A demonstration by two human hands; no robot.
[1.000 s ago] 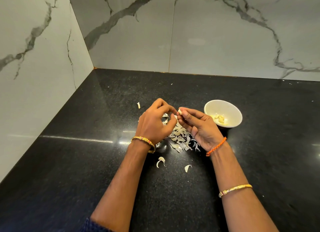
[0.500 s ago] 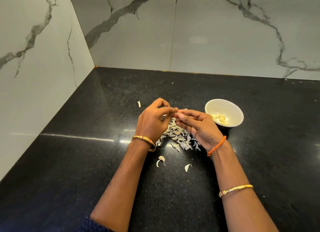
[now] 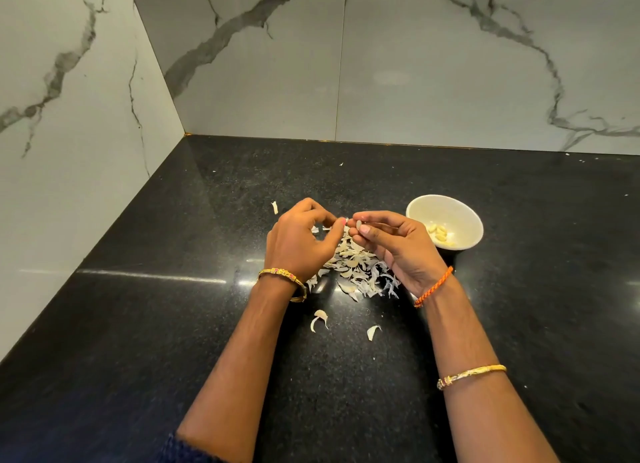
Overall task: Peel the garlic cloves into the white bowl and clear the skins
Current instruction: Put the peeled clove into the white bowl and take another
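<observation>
My right hand (image 3: 394, 244) pinches a small pale garlic clove (image 3: 358, 225) between thumb and fingertips, above the counter. My left hand (image 3: 299, 243) is close beside it, its curled fingertips right at the clove's left side; whether they grip a bit of skin is too small to tell. Under both hands lies a pile of papery garlic skins (image 3: 356, 268). The white bowl (image 3: 465, 217) stands just right of my right hand and holds several peeled cloves (image 3: 439, 235).
Loose skin pieces lie near my forearms (image 3: 319, 319), (image 3: 373, 331) and one far left of the pile (image 3: 274, 207). The black granite counter (image 3: 173, 324) meets marble walls at the back and left, forming a corner.
The hands have stayed together over the pile; my fingers have shifted slightly around the clove, and my left fingertips now sit closer to it.
</observation>
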